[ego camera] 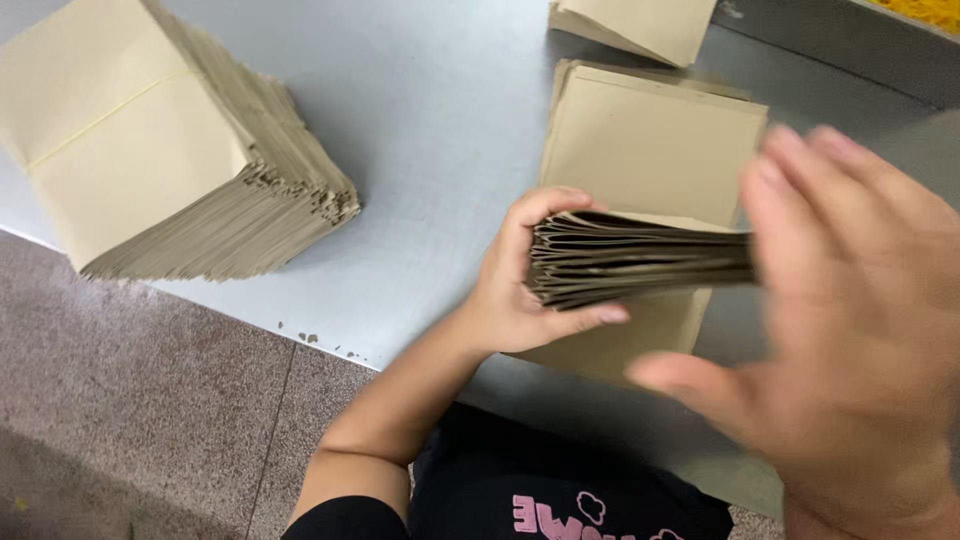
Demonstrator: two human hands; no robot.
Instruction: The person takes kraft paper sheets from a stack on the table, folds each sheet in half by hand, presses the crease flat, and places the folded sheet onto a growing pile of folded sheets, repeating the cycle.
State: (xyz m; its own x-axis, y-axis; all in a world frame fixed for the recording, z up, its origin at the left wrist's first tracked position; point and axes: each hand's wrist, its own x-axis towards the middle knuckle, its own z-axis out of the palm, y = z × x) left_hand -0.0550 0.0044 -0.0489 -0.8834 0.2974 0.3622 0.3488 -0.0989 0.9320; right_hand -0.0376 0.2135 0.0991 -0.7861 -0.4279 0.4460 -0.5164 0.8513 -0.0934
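Fingers (545, 205) of the left hand (520, 285) are closed round a bundle of paper bags (640, 265).
Its long axis is laid left-right; the right hand (850, 330), open and blurred, is held just beside its right end.

desk (440, 120): grey, smooth top | far left: tall stack of tan paper bags (170, 150) | middle right: flat pile of tan bags (650, 140) | far edge: another tan bag pile (640, 25) | near edge: paper crumbs (310, 338)
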